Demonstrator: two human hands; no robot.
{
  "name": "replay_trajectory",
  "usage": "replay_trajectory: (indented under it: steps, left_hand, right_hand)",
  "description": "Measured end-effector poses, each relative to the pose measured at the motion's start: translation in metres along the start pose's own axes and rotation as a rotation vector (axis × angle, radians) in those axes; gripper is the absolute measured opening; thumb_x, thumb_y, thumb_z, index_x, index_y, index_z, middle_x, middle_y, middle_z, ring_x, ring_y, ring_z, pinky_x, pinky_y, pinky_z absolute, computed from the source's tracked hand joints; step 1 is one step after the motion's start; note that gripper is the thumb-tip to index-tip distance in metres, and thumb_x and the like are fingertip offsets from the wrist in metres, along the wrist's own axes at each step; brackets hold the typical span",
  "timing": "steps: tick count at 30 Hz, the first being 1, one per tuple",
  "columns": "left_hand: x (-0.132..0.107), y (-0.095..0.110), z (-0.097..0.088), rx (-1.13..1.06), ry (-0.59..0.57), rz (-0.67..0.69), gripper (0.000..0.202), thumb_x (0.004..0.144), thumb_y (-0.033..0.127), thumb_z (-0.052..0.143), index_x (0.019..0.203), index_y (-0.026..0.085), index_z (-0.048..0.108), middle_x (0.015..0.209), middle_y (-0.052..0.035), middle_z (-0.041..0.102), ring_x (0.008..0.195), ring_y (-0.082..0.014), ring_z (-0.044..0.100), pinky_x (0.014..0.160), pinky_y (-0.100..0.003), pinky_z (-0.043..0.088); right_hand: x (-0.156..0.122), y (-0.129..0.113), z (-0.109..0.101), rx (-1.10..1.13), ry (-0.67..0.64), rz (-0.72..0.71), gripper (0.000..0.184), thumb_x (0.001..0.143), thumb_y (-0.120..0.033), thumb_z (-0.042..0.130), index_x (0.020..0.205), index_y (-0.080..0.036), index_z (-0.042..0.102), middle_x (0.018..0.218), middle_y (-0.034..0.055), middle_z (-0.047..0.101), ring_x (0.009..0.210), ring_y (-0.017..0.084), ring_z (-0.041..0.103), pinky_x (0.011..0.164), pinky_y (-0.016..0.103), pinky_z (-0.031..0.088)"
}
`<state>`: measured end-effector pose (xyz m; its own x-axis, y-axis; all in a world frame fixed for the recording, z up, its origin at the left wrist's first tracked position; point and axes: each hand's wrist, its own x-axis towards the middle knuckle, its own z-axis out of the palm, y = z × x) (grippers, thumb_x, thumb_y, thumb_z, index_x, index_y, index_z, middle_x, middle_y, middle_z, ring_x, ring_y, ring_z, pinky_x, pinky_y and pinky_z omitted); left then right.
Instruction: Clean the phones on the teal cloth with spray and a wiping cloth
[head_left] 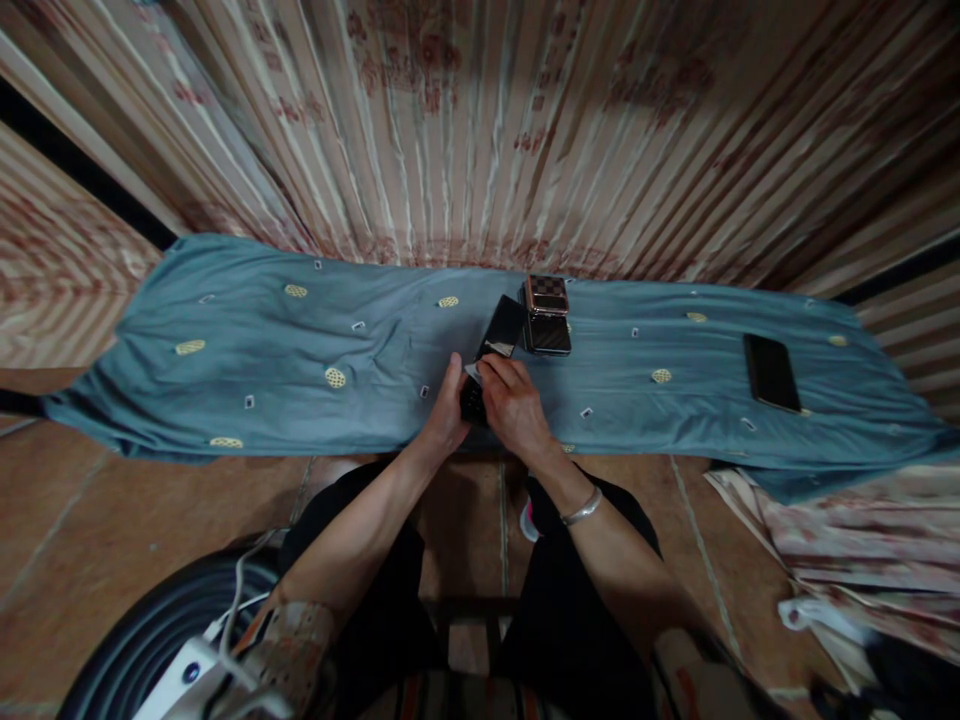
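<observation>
An open flip phone (504, 318) is held just above the blue cloth, its dark screen half tilted away from me and its black keypad half toward me. My left hand (448, 408) grips the keypad half from the left, thumb pointing up along the edge. My right hand (513, 402) is closed over the phone's right side, fingers curled near the hinge. A small white piece (472, 370), seemingly a cloth or wipe, pokes out at its fingertips. Just beyond are a brown checkered flip-style device (546, 296) and a shiny black one (548, 335), close together.
A patterned blue cloth (390, 350) covers the long narrow table. Far right on it lies a black rectangular device (772, 373). Pleated curtains (480, 150) hang behind. A white power strip (180, 675) with a cable rests on a round black ribbed object (112, 640) at lower left.
</observation>
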<state>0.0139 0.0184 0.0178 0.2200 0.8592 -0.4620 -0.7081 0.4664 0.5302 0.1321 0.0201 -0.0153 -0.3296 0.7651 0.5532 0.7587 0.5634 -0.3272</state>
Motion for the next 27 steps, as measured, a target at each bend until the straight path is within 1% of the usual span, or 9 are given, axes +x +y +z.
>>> replay_trajectory:
  steps: [3,5,8,11,15,18,20,23,27]
  left_hand:
    - [0.001,0.004,0.000,-0.011,0.097,-0.013,0.050,0.101,0.058,0.051,0.089,0.014,0.073,0.069,-0.0034,0.068,0.080,-0.0207,0.071,0.081,-0.032,0.058]
    - [0.002,0.006,0.000,-0.021,0.133,-0.013,0.052,0.102,0.058,0.049,0.084,0.015,0.072,0.068,-0.0028,0.067,0.078,-0.0190,0.071,0.079,-0.030,0.058]
    - [0.003,0.009,-0.001,-0.036,0.139,-0.004,0.052,0.099,0.061,0.052,0.083,0.016,0.072,0.069,-0.0023,0.067,0.076,-0.0172,0.070,0.076,-0.028,0.058]
    - [0.002,0.011,-0.002,-0.047,0.140,0.008,0.053,0.097,0.063,0.055,0.080,0.016,0.072,0.069,-0.0034,0.067,0.075,-0.0177,0.070,0.072,-0.028,0.059]
    - [0.001,0.016,-0.001,-0.020,0.146,0.010,0.058,0.102,0.062,0.042,0.087,0.016,0.075,0.067,-0.0047,0.067,0.074,-0.0190,0.070,0.068,-0.028,0.059]
    - [0.000,0.020,-0.002,0.015,0.142,0.017,0.061,0.101,0.064,0.039,0.098,0.017,0.077,0.068,-0.0060,0.068,0.076,-0.0215,0.071,0.067,-0.030,0.060]
    - [0.000,0.021,-0.003,0.039,0.147,0.022,0.064,0.101,0.067,0.036,0.103,0.017,0.077,0.070,-0.0074,0.069,0.077,-0.0229,0.072,0.068,-0.031,0.060]
    - [0.000,0.024,-0.003,0.069,0.157,0.041,0.069,0.101,0.067,0.032,0.105,0.015,0.076,0.074,-0.0104,0.072,0.080,-0.0255,0.073,0.072,-0.034,0.060]
    - [-0.001,0.028,-0.002,0.077,0.143,0.068,0.071,0.103,0.064,0.028,0.105,0.012,0.076,0.075,-0.0135,0.073,0.083,-0.0279,0.073,0.077,-0.036,0.059]
  right_hand:
    - [-0.002,-0.007,0.003,0.013,-0.001,-0.011,0.039,0.104,-0.014,0.043,0.131,-0.014,0.071,0.132,0.0169,0.072,0.120,0.029,0.064,0.111,0.049,0.054]
    - [-0.004,-0.012,0.003,0.026,-0.007,-0.013,0.040,0.104,-0.015,0.043,0.133,-0.014,0.071,0.132,0.0170,0.072,0.120,0.029,0.064,0.111,0.050,0.053]
    - [-0.005,-0.018,0.002,0.053,-0.037,-0.029,0.040,0.105,-0.014,0.043,0.134,-0.013,0.070,0.132,0.0178,0.072,0.121,0.029,0.063,0.110,0.049,0.053]
    - [-0.007,-0.023,0.000,0.052,-0.049,-0.059,0.038,0.105,-0.014,0.044,0.131,-0.012,0.071,0.132,0.0181,0.072,0.120,0.028,0.064,0.112,0.047,0.053]
    - [-0.010,-0.030,-0.001,0.039,-0.045,-0.098,0.037,0.105,-0.011,0.044,0.127,-0.012,0.073,0.129,0.0161,0.074,0.118,0.026,0.065,0.112,0.044,0.053]
    - [-0.012,-0.032,-0.001,0.036,-0.062,-0.117,0.038,0.105,-0.010,0.043,0.127,-0.015,0.073,0.129,0.0143,0.074,0.119,0.025,0.065,0.114,0.045,0.052]
    - [-0.013,-0.032,-0.001,0.038,-0.080,-0.131,0.037,0.104,-0.010,0.044,0.129,-0.014,0.072,0.130,0.0151,0.074,0.120,0.025,0.064,0.115,0.045,0.052]
    - [-0.014,-0.030,-0.001,0.049,-0.113,-0.143,0.035,0.103,-0.010,0.049,0.131,-0.013,0.071,0.132,0.0168,0.072,0.121,0.026,0.063,0.114,0.044,0.052]
    - [-0.013,-0.029,-0.003,0.069,-0.128,-0.132,0.034,0.103,-0.010,0.050,0.128,-0.015,0.073,0.131,0.0157,0.073,0.120,0.025,0.064,0.111,0.042,0.054]
